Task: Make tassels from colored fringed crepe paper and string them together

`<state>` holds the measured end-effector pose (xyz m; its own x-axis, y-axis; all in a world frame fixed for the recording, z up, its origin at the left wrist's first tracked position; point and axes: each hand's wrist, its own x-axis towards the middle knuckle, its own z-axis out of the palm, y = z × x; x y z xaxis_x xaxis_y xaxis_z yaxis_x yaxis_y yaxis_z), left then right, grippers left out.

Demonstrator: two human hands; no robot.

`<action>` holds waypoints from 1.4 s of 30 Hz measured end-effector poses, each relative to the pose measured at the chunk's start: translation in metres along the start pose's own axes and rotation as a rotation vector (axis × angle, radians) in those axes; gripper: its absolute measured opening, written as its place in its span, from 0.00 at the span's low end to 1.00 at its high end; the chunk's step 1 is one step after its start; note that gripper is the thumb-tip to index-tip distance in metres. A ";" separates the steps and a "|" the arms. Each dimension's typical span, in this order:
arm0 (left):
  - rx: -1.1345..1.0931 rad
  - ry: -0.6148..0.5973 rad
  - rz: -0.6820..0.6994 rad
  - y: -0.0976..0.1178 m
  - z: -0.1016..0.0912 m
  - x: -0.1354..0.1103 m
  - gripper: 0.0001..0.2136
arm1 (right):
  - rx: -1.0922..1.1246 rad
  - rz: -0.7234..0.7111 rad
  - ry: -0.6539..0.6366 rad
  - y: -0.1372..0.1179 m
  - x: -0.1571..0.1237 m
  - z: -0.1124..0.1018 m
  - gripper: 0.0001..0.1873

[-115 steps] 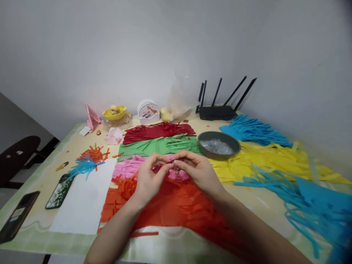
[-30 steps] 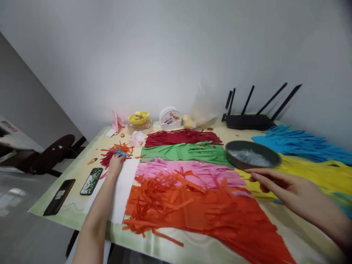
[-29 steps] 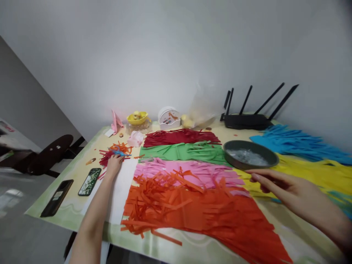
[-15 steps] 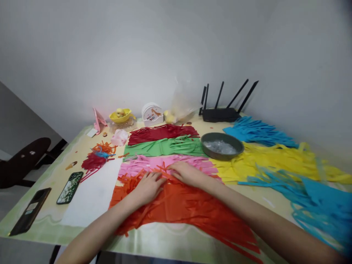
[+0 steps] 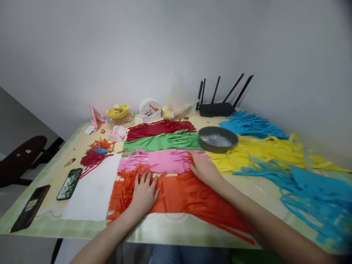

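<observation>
Orange fringed paper (image 5: 172, 196) lies flat near the table's front edge, its cut strips spread at both ends. My left hand (image 5: 145, 192) rests on its left part with the fingers apart. Over the right end of the pink fringed paper (image 5: 162, 161) is my right hand (image 5: 205, 168), fingers curled; a blurred bit of orange strip shows at the fingertips. Behind the pink piece lie a green fringed paper (image 5: 165, 141) and a dark red one (image 5: 162, 129).
A round grey pan (image 5: 235, 141) holding clear plastic stands right of centre. Yellow (image 5: 258, 148) and blue fringed paper (image 5: 310, 183) spread rightward. A black router (image 5: 217, 109) stands behind. Leftward are a white sheet (image 5: 90, 194), loose paper scraps (image 5: 95, 156) and two phones (image 5: 69, 184).
My right hand has moved right, from the middle of the orange paper's back edge to the pink paper's right end. My left hand has shifted slightly left and spread its fingers.
</observation>
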<state>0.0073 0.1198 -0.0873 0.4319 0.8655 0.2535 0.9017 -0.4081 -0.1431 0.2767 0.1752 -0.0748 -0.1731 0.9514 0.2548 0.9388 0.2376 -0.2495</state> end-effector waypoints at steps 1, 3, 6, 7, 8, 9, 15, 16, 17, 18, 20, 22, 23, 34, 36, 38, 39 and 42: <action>-0.005 0.000 -0.023 -0.001 -0.002 -0.001 0.20 | -0.033 0.060 0.059 0.012 -0.008 -0.007 0.28; -0.023 -0.001 -0.059 -0.002 -0.006 -0.002 0.21 | -0.115 0.126 0.232 0.026 -0.022 -0.019 0.27; -0.057 -0.013 -0.075 -0.002 -0.011 0.000 0.20 | -0.133 -0.076 0.313 0.014 -0.028 -0.028 0.20; -0.063 -0.024 -0.075 -0.001 -0.012 0.001 0.19 | -0.107 -0.201 0.231 0.002 -0.025 -0.028 0.18; -0.065 -0.040 -0.075 0.000 -0.014 0.003 0.18 | -0.082 -0.321 0.113 -0.012 -0.019 -0.026 0.17; -0.066 -0.059 -0.073 0.001 -0.016 0.004 0.18 | -0.071 -0.412 -0.013 -0.025 -0.012 -0.022 0.16; -0.121 -0.089 -0.072 -0.013 -0.039 -0.001 0.12 | -0.062 -0.492 -0.188 -0.053 0.029 0.005 0.11; -0.130 -0.069 -0.078 -0.017 -0.045 -0.001 0.11 | -0.058 -0.482 -0.190 -0.050 0.032 0.007 0.11; -0.142 -0.031 -0.081 -0.021 -0.052 0.001 0.11 | -0.053 -0.467 -0.187 -0.048 0.034 0.009 0.11; -0.163 0.026 -0.080 -0.024 -0.057 0.004 0.11 | -0.046 -0.447 -0.180 -0.045 0.037 0.009 0.11; -0.235 0.160 -0.053 -0.025 -0.066 0.019 0.11 | -0.028 -0.399 -0.159 -0.042 0.041 0.008 0.11; -0.329 0.209 -0.013 -0.020 -0.067 0.042 0.10 | -0.011 -0.350 -0.131 -0.042 0.047 0.004 0.11; -0.369 0.179 0.003 -0.016 -0.064 0.056 0.11 | -0.006 -0.330 -0.116 -0.043 0.049 0.001 0.11; -0.612 0.066 -0.181 -0.015 -0.016 0.132 0.06 | 0.047 -0.378 -0.107 -0.096 0.010 0.020 0.16; -0.697 0.152 -0.211 -0.018 -0.021 0.132 0.05 | 0.094 -0.349 -0.108 -0.102 0.020 0.034 0.23; -0.787 0.273 -0.259 -0.022 -0.027 0.133 0.04 | 0.155 -0.287 -0.099 -0.102 0.037 0.043 0.28; -0.833 0.343 -0.291 -0.026 -0.030 0.133 0.03 | 0.192 -0.248 -0.095 -0.100 0.046 0.046 0.28; -0.973 0.540 -0.426 -0.049 -0.038 0.134 0.03 | 0.327 -0.126 -0.082 -0.088 0.066 0.047 0.24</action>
<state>0.0220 0.2452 -0.0099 -0.1633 0.8455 0.5083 0.5111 -0.3682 0.7767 0.1684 0.2263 -0.0800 -0.3168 0.9201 0.2304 0.7661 0.3914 -0.5098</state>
